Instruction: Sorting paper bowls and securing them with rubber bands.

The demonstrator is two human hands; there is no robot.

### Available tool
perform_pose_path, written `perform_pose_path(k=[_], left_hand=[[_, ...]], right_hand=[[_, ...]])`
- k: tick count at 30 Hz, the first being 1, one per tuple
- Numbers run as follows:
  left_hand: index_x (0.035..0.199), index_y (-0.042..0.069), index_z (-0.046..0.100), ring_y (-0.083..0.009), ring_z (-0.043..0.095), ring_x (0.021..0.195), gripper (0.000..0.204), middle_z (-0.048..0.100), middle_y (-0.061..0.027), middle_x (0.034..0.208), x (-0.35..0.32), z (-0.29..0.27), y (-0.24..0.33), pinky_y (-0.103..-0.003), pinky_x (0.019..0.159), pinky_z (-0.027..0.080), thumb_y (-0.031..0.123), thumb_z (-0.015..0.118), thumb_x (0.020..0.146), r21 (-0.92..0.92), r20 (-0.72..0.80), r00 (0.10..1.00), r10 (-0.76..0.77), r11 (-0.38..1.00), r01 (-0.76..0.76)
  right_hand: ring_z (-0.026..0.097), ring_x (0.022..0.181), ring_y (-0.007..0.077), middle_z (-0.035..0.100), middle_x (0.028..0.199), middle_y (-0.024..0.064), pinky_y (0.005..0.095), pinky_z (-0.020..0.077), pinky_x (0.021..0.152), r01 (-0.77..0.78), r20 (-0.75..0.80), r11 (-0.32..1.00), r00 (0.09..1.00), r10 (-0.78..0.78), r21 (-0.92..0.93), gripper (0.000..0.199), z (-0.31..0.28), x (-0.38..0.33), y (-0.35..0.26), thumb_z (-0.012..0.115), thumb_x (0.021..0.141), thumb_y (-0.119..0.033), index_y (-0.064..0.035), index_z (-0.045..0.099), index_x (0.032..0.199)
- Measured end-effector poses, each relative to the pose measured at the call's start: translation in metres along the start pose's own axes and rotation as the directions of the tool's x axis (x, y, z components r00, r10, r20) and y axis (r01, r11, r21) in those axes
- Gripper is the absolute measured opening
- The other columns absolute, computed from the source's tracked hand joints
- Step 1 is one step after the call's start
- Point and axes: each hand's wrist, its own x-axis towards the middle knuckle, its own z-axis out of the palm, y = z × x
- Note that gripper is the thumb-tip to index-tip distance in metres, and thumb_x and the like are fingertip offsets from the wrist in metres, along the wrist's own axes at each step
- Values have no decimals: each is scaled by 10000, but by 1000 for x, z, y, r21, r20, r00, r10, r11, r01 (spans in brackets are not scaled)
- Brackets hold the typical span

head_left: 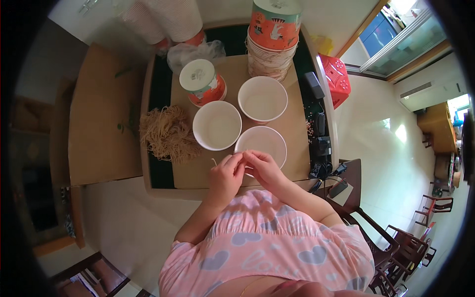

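My left hand (227, 175) and my right hand (265, 171) meet at the fingertips over the near rim of a white paper tub (269, 143). Both are closed in a pinch. A short end of pale string (214, 161) pokes out beside my left hand; the rest of it is hidden by the fingers. Two more open paper tubs stand close by, one to the left (216, 126) and one behind (262, 99). At the left of the table lies a tangled heap of tan string (168, 133).
An upside-down red and green tub (203, 81) stands behind, near a tall tub stack (273, 39) wrapped with string. Clear plastic bags (195, 55) lie at the back left. Black power adapters (321, 146) line the right edge. A red stool (335, 79) stands beyond, a cardboard box (106, 119) left.
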Motion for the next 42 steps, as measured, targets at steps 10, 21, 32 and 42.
perform_pose_path(k=[10, 21, 32, 42], left_hand=[[820, 25, 644, -198, 563, 563, 52, 579, -103, 692, -25, -8, -12, -293, 515, 426, 44, 684, 793, -120, 222, 974, -46, 990, 74], [732, 144, 550, -71, 514, 593, 167, 531, 47, 673, -36, -157, 36, -226, 514, 370, 208, 696, 783, -444, -297, 665, 686, 517, -732], [803, 13, 615, -123, 629, 714, 220, 642, -15, 829, 15, -163, 125, -242, 618, 548, -174, 554, 704, -537, -618, 353, 702, -49, -842], [902, 51, 623, -139, 624, 737, 109, 642, -32, 850, 19, -156, 124, -271, 643, 518, -13, 576, 827, -637, -550, 399, 733, -59, -769]], right_hand=[[446, 636, 103, 466, 679, 6, 235, 396, 617, 195, -34, 871, 979, -201, 452, 174, -24, -5, -45, 451, 982, -197, -55, 548, 952], [247, 478, 27, 314, 579, -70, 204, 180, 445, 14, -79, 981, 996, -30, -195, 283, -44, -66, -84, 418, 1006, -209, -14, 562, 860], [288, 484, 3, 397, 597, -68, 188, 199, 437, 335, -143, 825, 887, -439, -456, 198, -78, -146, -123, 500, 962, -107, 45, 626, 974], [267, 519, -9, 363, 623, -87, 168, 203, 467, 407, -301, 847, 806, -509, -343, 196, -81, -119, -113, 493, 977, -122, 26, 614, 1018]])
